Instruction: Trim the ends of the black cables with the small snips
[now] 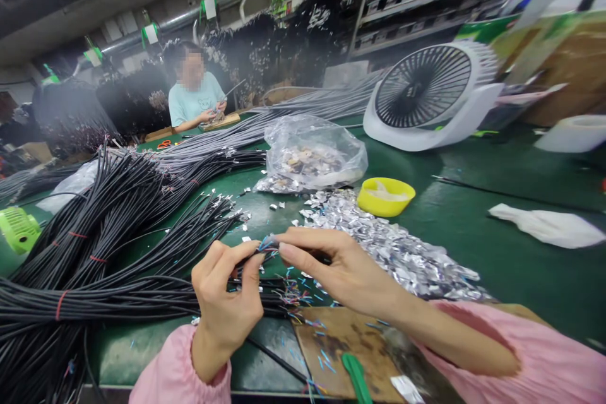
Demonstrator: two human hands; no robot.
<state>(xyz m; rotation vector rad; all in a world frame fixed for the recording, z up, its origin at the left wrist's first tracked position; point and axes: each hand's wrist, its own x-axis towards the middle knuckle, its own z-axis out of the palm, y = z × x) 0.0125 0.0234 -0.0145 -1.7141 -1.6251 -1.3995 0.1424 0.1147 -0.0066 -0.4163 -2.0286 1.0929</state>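
My left hand (227, 290) pinches a black cable end with thin coloured wires (266, 243) between thumb and forefinger. Against the same wires, from the right, press the fingertips of my right hand (338, 262); a dark piece shows under its palm, too hidden to name. Below and behind both hands runs a bundle of black cables (142, 298) tied with red, its stripped coloured ends near a brown board (353, 341). On that board lies a green-handled tool (356, 375) among blue wire scraps. Behind my right hand spreads a heap of silver foil pieces (402, 252).
A yellow bowl (386, 197), a clear plastic bag (315, 151) of small parts and a white fan (426, 95) stand farther back. More black cables (113, 202) pile up at left. A white cloth-like piece (546, 225) lies at right. Across the table sits a person (196, 98) handling something.
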